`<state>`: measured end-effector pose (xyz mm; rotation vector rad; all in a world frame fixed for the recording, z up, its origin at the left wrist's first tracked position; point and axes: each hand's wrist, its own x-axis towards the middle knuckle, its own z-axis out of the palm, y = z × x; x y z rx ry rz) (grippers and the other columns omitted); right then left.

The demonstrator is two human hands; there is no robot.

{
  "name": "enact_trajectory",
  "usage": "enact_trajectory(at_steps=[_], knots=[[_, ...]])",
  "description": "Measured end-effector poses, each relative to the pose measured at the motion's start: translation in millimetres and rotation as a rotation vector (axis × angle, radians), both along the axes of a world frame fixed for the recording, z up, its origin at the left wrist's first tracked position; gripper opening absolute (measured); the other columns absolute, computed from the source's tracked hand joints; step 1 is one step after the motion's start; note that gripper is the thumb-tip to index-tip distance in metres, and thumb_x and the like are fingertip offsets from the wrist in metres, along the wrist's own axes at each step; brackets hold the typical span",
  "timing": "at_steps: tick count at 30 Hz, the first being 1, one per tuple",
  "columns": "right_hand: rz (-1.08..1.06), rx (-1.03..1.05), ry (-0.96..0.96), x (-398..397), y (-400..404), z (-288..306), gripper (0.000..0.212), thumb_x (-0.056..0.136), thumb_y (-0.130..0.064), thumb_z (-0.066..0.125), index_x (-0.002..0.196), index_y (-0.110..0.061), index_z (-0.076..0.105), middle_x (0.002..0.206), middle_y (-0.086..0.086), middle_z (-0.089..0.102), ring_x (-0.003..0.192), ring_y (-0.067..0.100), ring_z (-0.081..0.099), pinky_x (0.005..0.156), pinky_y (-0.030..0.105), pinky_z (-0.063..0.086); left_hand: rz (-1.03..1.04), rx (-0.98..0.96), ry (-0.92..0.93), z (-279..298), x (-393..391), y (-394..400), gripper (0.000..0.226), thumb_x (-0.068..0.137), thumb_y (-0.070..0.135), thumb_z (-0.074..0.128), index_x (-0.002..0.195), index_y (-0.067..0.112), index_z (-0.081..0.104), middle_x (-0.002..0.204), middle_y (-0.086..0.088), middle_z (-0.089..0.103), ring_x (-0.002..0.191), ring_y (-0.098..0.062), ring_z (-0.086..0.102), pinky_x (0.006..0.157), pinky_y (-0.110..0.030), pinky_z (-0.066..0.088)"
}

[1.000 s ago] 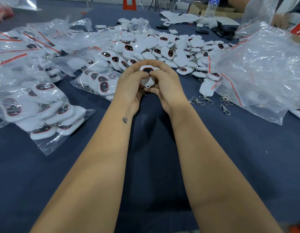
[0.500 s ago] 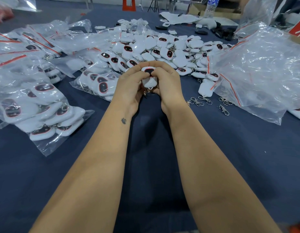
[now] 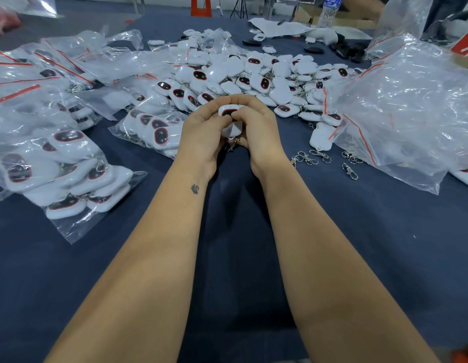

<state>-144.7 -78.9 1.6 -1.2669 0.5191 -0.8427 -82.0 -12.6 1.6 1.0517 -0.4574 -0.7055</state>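
Worktop (image 3: 358,244) cloth carries bags (image 3: 57,163) at both sides and a loose pile (image 3: 253,72) of white fobs beyond the hands. Left hand (image 3: 201,137) and right hand (image 3: 261,132) meet at the middle, equally near, fingers (image 3: 253,104) of both curled round one fob (image 3: 229,119) held above the cloth. Its long axis runs away from the person, dark face at the far end and up. Clasp (image 3: 232,144) hangs from the near end, between the heels of the hands, so any work on it probably falls to the thumbs drawing back.
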Motion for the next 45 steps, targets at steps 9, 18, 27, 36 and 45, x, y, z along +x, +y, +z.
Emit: enact_trajectory(at_steps=[9,18,27,36,45], knots=[[-0.015,0.003,0.006,1.3,0.9,0.3,0.028,0.083,0.004,0.046,0.089,-0.012,0.068,0.081,0.01,0.07,0.072,0.019,0.062,0.064,0.028,0.052,0.067,0.036,-0.081,0.0,-5.0,-2.2,0.034,0.09,-0.011,0.048,0.105,0.009,0.071,0.087,-0.008,0.072,0.076,-0.017,0.068,0.061,-0.023,0.054],[-0.124,-0.002,-0.022,0.3,2.3,3.8,0.025,0.085,0.0,0.055,0.097,-0.018,0.068,0.082,0.002,0.069,0.072,0.014,0.063,0.067,0.027,0.053,0.161,0.062,-0.256,0.5,-7.5,-4.4,0.031,0.094,-0.003,0.049,0.112,0.015,0.065,0.104,0.0,0.071,0.088,-0.007,0.067,0.079,-0.021,0.054],[-0.282,0.121,-0.053,-1.4,-5.9,4.6,0.019,0.094,-0.006,0.056,0.109,-0.011,0.066,0.072,-0.005,0.059,0.054,0.009,0.046,0.049,0.018,0.04,0.601,0.717,-1.077,4.3,3.3,13.0,0.027,0.086,0.023,0.046,0.097,0.016,0.07,0.1,-0.004,0.065,0.105,-0.029,0.053,0.084,-0.037,0.041],[-0.192,0.183,-0.073,-0.9,-3.6,5.7,0.028,0.091,0.002,0.055,0.119,0.0,0.058,0.079,0.004,0.063,0.063,0.02,0.064,0.072,0.031,0.057,0.496,0.984,-1.203,-3.1,9.8,14.9,0.032,0.076,0.013,0.055,0.106,0.016,0.065,0.11,-0.008,0.06,0.115,-0.034,0.04,0.085,-0.036,0.025],[0.039,0.316,-0.372,-1.3,-2.1,8.8,0.017,0.095,0.009,0.048,0.103,-0.005,0.047,0.087,0.013,0.066,0.078,0.027,0.07,0.076,0.033,0.06,0.541,0.433,-0.723,5.4,9.2,12.4,0.025,0.081,0.01,0.056,0.101,0.022,0.066,0.087,0.013,0.066,0.085,-0.006,0.063,0.075,-0.02,0.049]])
